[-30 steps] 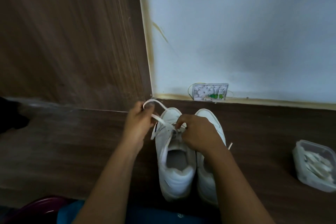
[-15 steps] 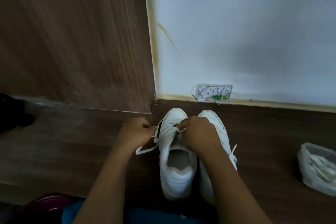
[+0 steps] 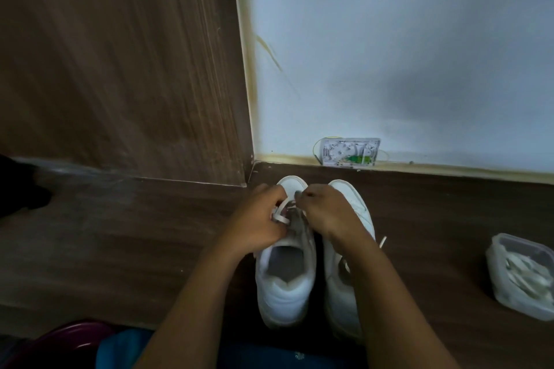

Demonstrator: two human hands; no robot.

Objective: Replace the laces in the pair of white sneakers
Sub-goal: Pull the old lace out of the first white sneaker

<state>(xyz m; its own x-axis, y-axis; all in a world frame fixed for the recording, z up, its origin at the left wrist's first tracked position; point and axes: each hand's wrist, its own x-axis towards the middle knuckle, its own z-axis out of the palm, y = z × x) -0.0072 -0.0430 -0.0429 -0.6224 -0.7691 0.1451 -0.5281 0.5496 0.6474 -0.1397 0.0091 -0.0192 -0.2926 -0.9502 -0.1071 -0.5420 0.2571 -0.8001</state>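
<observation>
The fingers of the left hand are curled round a flat white lace, pinching a short loop of it just above the eyelets. The fingers of the right hand are bunched tight over the same spot, nearer the toe, but whether they grip the lace or only press on the shoe cannot be told from here. The lace looks light, limp and a little slick, so it is probably best held close to its stiff tip, where it can be steered through a hole. Farther back it would likely just fold. Both hands work on the left sneaker, which should be light and soft in the upper, firm in the sole, and easy to steady by its sides. It stands upright on its sole on the dark wooden surface, toe pointing away at the white wall, heel toward the person, its long axis running near to far. The right sneaker lies just beside it, parallel. Well off to the right sits a clear plastic tub.
</observation>
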